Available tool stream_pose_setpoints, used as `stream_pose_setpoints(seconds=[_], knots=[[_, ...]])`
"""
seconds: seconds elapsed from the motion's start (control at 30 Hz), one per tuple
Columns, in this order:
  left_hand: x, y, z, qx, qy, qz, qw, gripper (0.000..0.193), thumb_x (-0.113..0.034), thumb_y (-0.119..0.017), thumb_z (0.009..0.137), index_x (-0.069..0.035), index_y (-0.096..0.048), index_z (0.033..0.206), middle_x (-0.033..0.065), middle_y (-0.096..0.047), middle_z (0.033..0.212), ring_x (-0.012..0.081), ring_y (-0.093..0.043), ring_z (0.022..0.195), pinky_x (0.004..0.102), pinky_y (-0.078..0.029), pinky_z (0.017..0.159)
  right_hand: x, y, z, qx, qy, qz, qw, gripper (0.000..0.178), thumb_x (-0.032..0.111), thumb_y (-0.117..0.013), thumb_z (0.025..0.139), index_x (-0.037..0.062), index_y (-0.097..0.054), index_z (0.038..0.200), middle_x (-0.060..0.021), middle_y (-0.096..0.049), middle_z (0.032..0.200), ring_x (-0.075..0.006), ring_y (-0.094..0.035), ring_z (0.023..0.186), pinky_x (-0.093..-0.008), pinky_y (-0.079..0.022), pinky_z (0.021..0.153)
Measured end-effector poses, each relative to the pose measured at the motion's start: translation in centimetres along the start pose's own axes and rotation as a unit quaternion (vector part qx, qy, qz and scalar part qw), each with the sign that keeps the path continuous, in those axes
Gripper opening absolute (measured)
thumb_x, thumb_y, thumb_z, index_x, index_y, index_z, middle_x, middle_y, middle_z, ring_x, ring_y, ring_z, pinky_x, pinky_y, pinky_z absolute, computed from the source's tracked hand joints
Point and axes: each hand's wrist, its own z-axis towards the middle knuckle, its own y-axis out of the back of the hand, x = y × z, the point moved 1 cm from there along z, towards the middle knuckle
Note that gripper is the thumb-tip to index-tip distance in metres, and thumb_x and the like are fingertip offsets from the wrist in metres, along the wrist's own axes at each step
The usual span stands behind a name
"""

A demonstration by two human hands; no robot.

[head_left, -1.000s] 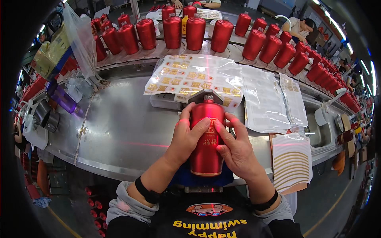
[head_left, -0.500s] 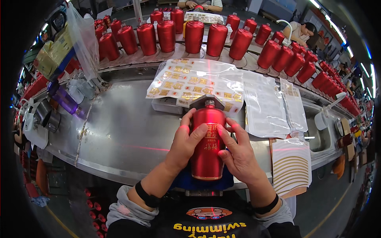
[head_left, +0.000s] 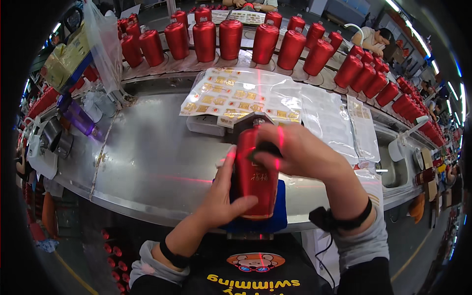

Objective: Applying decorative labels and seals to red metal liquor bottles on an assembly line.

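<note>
A glossy red bottle [head_left: 259, 199] with gold lettering lies before me, its neck pointing away at a dark angular holder [head_left: 253, 117]. Under its near end is a blue pad [head_left: 280, 209]. My left hand [head_left: 219, 204] wraps the bottle's left side, thumb across the lower front. Over the upper front, my right hand [head_left: 307, 150] is closed on a small dark object [head_left: 268, 149], blurred and partly hidden, that lies against the label area. Beyond the holder, a sheet of gold stickers [head_left: 219, 96] rests on a pale block [head_left: 204, 126].
Several red bottles [head_left: 204, 42] stand on a curved conveyor [head_left: 162, 70] behind the steel table [head_left: 147, 162]. White backing sheets [head_left: 327, 123] lie at right, beside a sink [head_left: 393, 169]. A purple bottle [head_left: 78, 117] and a plastic bag [head_left: 103, 44] are at left. Other people work beyond.
My right hand has left the bottle's right side and come across its upper front with a dark object. My left thumb has slid lower. The conveyor bottles have shifted.
</note>
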Motion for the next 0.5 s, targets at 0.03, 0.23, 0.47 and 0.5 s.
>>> stream_pose_setpoints(seconds=[0.03, 0.23, 0.47, 0.5], knots=[[-0.3, -0.1, -1.2, 0.03, 0.03, 0.031, 0.999, 0.112, -0.041, -0.074, 0.079, 0.007, -0.003, 0.15, 0.0288, -0.026, 0.15, 0.0418, -0.027, 0.14, 0.0522, -0.021, 0.114, -0.1, -0.1, 1.0, 0.042, 0.012, -0.046, 0.998, 0.015, 0.01, -0.07, 0.078, 0.0065, -0.058, 0.086, -0.0096, -0.064, 0.081, -0.0327, -0.064, 0.073, -0.0416, -0.049, 0.061], [-0.8, -1.9, -3.3, -0.049, -0.061, 0.298, 0.951, 0.114, -0.049, -0.077, 0.075, 0.007, -0.012, 0.15, 0.0251, -0.045, 0.139, 0.0438, -0.041, 0.129, 0.0616, -0.017, 0.11, 3.3, -2.3, -1.4, 0.008, 0.282, -0.037, 0.959, 0.018, 0.011, -0.072, 0.068, 0.0107, -0.056, 0.076, -0.0055, -0.051, 0.074, -0.025, -0.056, 0.071, -0.0397, -0.044, 0.062], [-0.6, -1.3, -3.1, -0.071, -0.089, 0.331, 0.937, 0.11, -0.051, -0.077, 0.074, 0.009, -0.021, 0.147, 0.0256, -0.048, 0.137, 0.04, -0.048, 0.124, 0.0612, -0.019, 0.109, 1.4, -2.4, -5.2, -0.081, 0.172, -0.016, 0.982, 0.018, 0.011, -0.076, 0.071, 0.0093, -0.065, 0.085, -0.0059, -0.058, 0.079, -0.0245, -0.061, 0.08, -0.0369, -0.045, 0.071], [-0.5, -1.4, -3.4, -0.065, -0.083, 0.327, 0.939, 0.113, -0.051, -0.078, 0.074, 0.009, -0.018, 0.148, 0.0245, -0.045, 0.141, 0.0382, -0.047, 0.128, 0.058, -0.018, 0.111, 2.1, -2.0, -6.2, -0.004, 0.173, 0.122, 0.977, 0.018, 0.012, -0.076, 0.073, 0.0088, -0.066, 0.087, -0.0067, -0.057, 0.076, -0.0245, -0.06, 0.076, -0.0365, -0.045, 0.07]])
